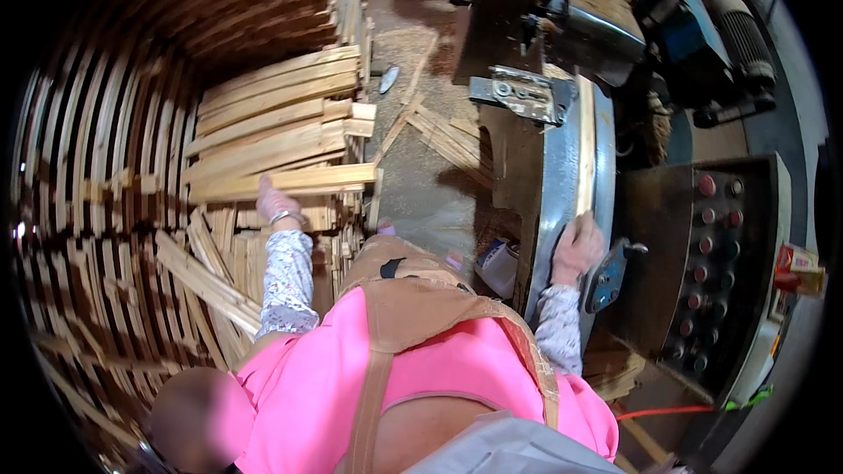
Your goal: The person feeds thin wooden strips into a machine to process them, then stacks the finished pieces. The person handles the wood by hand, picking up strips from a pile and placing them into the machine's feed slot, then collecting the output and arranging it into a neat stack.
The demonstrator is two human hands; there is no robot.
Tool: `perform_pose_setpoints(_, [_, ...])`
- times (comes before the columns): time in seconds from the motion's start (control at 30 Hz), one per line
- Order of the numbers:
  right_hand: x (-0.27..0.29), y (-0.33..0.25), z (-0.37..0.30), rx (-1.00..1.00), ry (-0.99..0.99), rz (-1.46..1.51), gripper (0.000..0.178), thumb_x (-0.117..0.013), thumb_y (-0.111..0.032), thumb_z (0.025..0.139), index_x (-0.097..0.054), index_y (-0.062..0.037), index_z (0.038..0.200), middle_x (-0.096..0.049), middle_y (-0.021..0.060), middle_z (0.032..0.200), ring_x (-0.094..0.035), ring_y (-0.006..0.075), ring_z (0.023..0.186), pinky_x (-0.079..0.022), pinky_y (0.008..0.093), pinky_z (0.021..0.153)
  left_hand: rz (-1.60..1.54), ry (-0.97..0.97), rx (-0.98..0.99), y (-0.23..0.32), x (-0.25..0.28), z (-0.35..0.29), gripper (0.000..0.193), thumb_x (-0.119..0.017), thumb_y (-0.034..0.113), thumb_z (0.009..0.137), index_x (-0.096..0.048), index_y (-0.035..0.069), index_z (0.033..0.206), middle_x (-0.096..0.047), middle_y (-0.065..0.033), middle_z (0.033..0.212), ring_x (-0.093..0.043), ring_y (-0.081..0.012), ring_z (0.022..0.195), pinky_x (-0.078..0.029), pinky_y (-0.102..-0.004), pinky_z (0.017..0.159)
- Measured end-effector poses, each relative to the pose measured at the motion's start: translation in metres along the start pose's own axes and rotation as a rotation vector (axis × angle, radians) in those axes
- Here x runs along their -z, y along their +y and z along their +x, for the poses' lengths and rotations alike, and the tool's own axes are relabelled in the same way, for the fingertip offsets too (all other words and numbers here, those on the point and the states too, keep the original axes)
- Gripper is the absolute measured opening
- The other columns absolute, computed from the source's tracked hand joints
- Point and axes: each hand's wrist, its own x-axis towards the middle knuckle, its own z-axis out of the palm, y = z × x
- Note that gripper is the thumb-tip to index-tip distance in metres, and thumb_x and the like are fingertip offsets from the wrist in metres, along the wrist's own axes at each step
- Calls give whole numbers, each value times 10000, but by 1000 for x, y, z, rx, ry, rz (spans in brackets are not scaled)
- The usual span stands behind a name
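My left hand (277, 204) is at the near edge of a pale wooden board (338, 177), the frontmost on a stack of similar boards (272, 107). One digit lies over the board's top, and the others are partly hidden. On the right, my right hand (578, 247) is closed at the near end of a long, narrow wooden strip (586, 145). That strip lies lengthwise on the smooth metal bed (546, 211) of a woodworking machine, its far end near the machine head (606, 31).
Tall stacks of wooden strips (105, 140) fill the left side. Loose offcuts (443, 136) and sawdust lie on the floor between stack and machine. A control cabinet with several buttons (707, 246) stands at the right. A white plastic jug (499, 268) sits beside the machine base.
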Motion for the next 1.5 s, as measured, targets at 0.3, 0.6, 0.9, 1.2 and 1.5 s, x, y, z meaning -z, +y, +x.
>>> perform_pose_setpoints(0.3, [-28, -104, 99, -33, -438, 718, 632, -798, -348, 926, -653, -20, 1446, -688, 221, 1403, -640, 355, 1316, -496, 423, 1139, 533, -490, -91, -114, -117, -200, 477, -848, 148, 937, -630, -81, 1294, -724, -117, 1105, -681, -241, 967, -551, -356, 903])
perform_pose_setpoints(0.6, [57, -80, -33, -26, -264, 424, 705, -851, -209, 846, -600, 10, 1467, -712, 245, 1286, -660, 439, 1176, -526, 522, 1020, 1075, -1269, 513, -210, -110, -353, 470, -793, 264, 963, -660, -11, 1320, -749, -88, 1087, -700, -174, 895, -589, -335, 760])
perform_pose_setpoints(0.9, [110, -8, -159, -323, -259, -180, 641, -711, -327, 965, -582, -2, 1502, -702, 293, 1285, -652, 499, 1130, -501, 590, 980, 1591, -1110, 47, -186, -3, -199, 447, -749, 267, 988, -673, 32, 1360, -743, -85, 1072, -699, -173, 926, -577, -321, 839])
perform_pose_setpoints(1.2, [-1, -38, 67, -222, -21, 81, 521, -711, -251, 977, -620, -8, 1428, -719, 316, 1180, -679, 524, 1040, -546, 546, 909, 2018, -954, -878, -73, -57, -103, 793, -735, 497, 900, -548, 76, 1545, -608, -197, 1501, -540, -348, 1435, -391, -417, 1231])
perform_pose_setpoints(1.5, [-2, -24, -4, -326, -163, -18, 596, -711, -341, 1002, -588, -22, 1491, -709, 297, 1144, -662, 493, 1059, -517, 554, 928, 2672, -972, -1099, 38, -118, -22, 1186, -959, 388, 627, -398, 132, 1641, -481, -219, 1610, -433, -395, 1508, -324, -507, 1274])
